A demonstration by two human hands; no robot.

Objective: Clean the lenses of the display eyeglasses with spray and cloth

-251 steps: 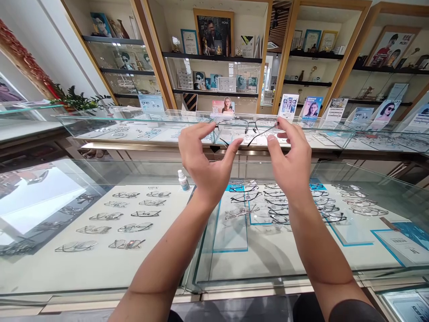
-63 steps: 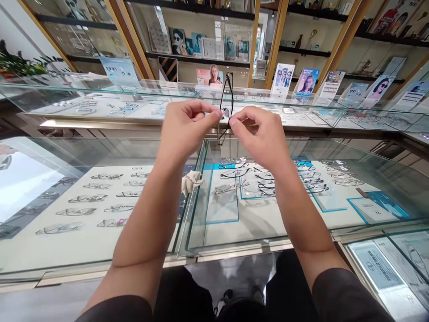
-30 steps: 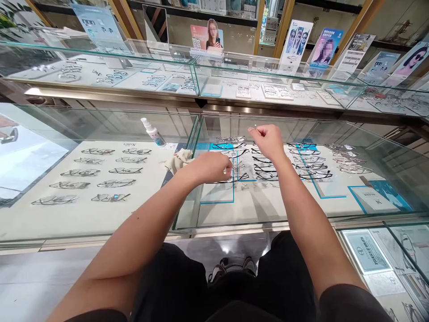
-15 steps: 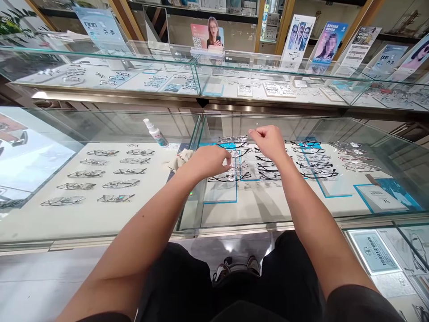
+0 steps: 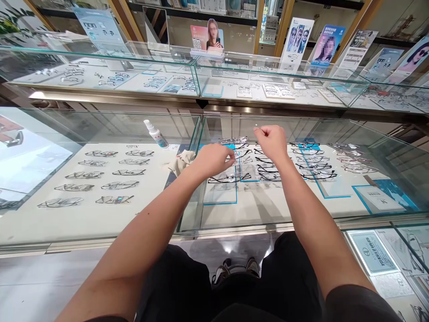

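Observation:
My left hand (image 5: 214, 160) reaches over the right-hand display case with its fingers closed. A thin-framed pair of eyeglasses (image 5: 246, 160) shows at its fingertips, partly covered by the hand. Farther back and to the right, my right hand (image 5: 273, 142) is curled with thumb and forefinger together; what it holds, if anything, is hidden. Below the hands lie dark-framed eyeglasses (image 5: 231, 178) on a blue-edged board (image 5: 219, 197). A column of black eyeglasses (image 5: 268, 169) runs under my right wrist, and clear frames (image 5: 233, 140) lie at the back.
A white spray bottle (image 5: 156, 133) and a crumpled beige cloth (image 5: 181, 162) stand left of the glass divider. Rows of eyeglasses (image 5: 119, 184) fill the left case. Glass edges (image 5: 261, 227) border the front. Behind rises a second glass case (image 5: 134, 85) with upright advertising cards (image 5: 296, 44).
My left hand has moved slightly right and back, and the thin eyeglasses at its fingertips have shifted back with it. My right hand has moved slightly right, still curled.

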